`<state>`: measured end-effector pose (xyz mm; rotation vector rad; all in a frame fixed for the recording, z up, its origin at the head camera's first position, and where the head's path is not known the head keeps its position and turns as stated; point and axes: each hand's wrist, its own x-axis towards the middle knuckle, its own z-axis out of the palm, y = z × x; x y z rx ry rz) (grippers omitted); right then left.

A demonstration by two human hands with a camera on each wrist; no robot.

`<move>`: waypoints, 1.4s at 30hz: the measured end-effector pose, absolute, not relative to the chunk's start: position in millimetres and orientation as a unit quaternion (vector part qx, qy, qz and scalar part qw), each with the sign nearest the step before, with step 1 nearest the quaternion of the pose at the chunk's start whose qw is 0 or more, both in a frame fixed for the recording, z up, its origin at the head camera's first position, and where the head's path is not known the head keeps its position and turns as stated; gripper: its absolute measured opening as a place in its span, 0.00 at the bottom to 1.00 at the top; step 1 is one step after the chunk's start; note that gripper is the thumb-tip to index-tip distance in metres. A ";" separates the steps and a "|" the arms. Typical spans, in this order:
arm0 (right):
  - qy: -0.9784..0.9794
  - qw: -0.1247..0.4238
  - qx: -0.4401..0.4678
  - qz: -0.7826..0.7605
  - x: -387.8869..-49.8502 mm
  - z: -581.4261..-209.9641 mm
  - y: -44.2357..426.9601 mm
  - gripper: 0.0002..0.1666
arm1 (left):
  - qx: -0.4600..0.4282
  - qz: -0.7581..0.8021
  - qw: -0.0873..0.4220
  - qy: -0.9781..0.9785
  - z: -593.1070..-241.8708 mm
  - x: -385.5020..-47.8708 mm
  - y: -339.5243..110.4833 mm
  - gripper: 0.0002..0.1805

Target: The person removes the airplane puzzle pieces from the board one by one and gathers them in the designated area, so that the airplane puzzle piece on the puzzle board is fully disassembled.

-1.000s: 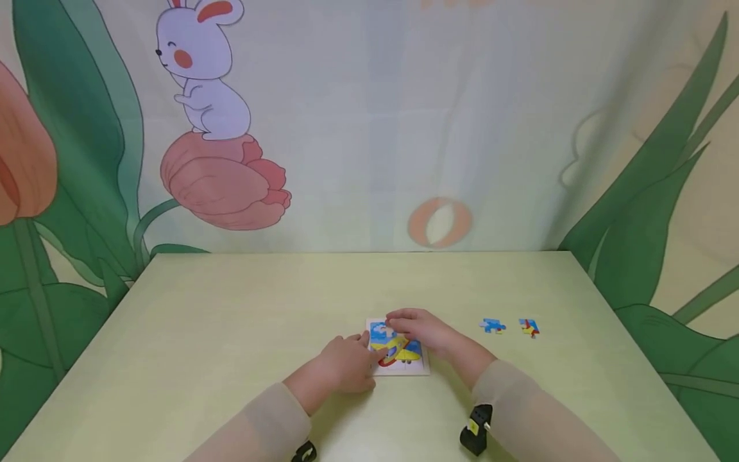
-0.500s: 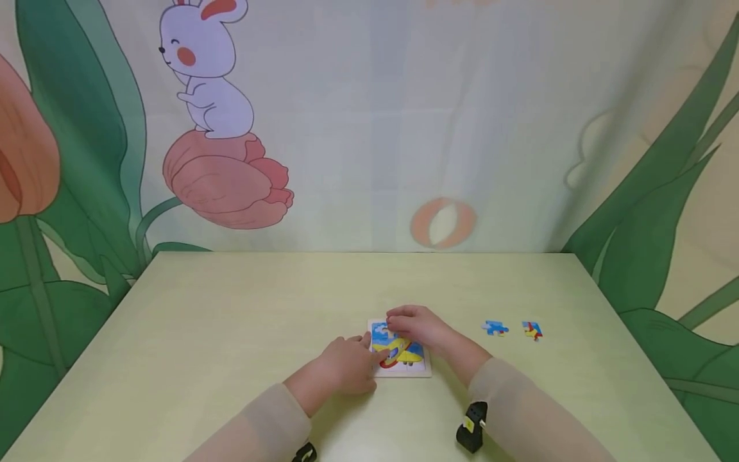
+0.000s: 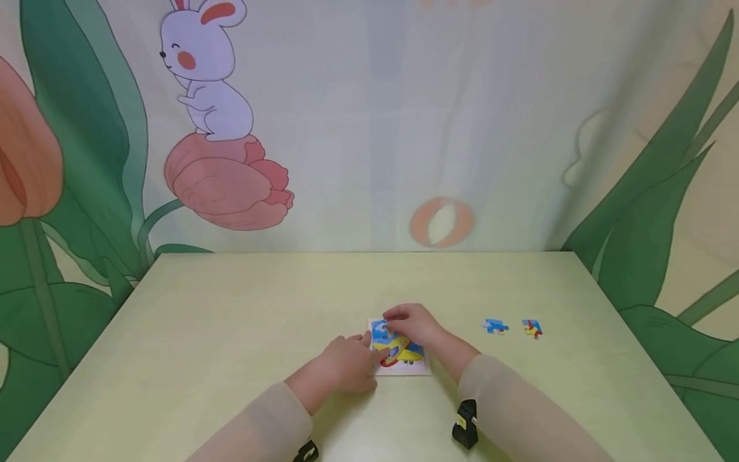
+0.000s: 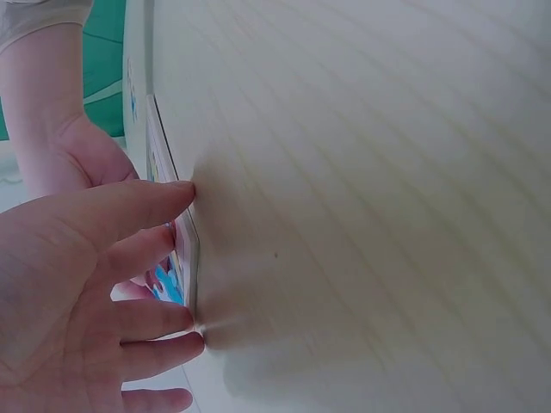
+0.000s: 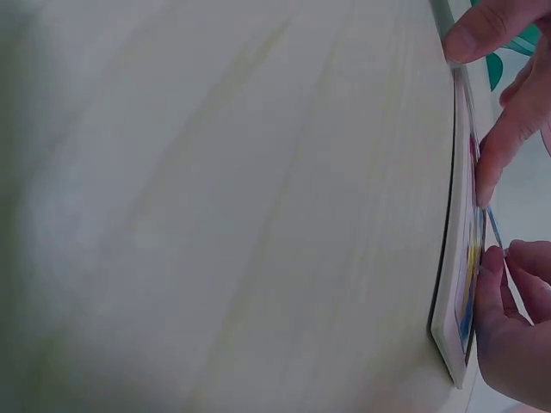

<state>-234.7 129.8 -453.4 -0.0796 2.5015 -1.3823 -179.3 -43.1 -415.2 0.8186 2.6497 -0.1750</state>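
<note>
A jigsaw puzzle with a yellow airplane on blue sky sits in a pale puzzle tray (image 3: 412, 370) on the table. My left hand (image 3: 349, 364) rests at the tray's left side. Its fingers are extended, with the index finger touching the picture and other fingertips at the tray's edge, as the left wrist view shows. Above the upper part of the picture, my right hand (image 3: 418, 324) pinches a thin puzzle piece (image 5: 495, 229) between thumb and fingers. The right wrist view shows that piece tilted, edge-on. My right hand hides part of the picture.
Two loose puzzle pieces lie to the right of the tray: a mostly blue piece (image 3: 495, 326) and a blue piece with red and yellow (image 3: 532, 328). The pale table (image 3: 248, 308) ends at a curtain (image 3: 335, 128) printed with a rabbit and flowers.
My right hand and forearm have shifted slightly left, and the fingers have drawn in over the top of the picture. My left hand has stayed in place.
</note>
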 end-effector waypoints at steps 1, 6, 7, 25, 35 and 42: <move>0.869 0.137 -0.031 -0.474 -234.2 -454.1 129.1 0.14 | 0.291 -0.061 0.180 0.938 -416.2 -179.1 -43.4 0.33; 0.877 0.118 -0.045 -0.464 -232.7 -455.0 125.0 0.11 | 0.292 -0.066 0.175 0.938 -420.4 -179.3 -45.1 0.33; 0.878 0.115 -0.045 -0.462 -232.5 -454.9 124.7 0.11 | 0.292 -0.066 0.174 0.938 -420.7 -179.5 -44.9 0.33; 0.836 0.141 0.010 -0.530 -235.8 -454.8 147.9 0.14 | 0.283 -0.055 0.186 0.939 -424.1 -180.8 -42.0 0.33; 0.841 0.140 -0.004 -0.523 -235.7 -454.0 177.6 0.16 | 0.281 -0.056 0.194 0.938 -421.5 -182.4 -40.9 0.33; 0.833 0.134 -0.004 -0.537 -230.7 -451.9 194.4 0.17 | 0.283 -0.058 0.197 0.937 -424.4 -182.1 -40.6 0.34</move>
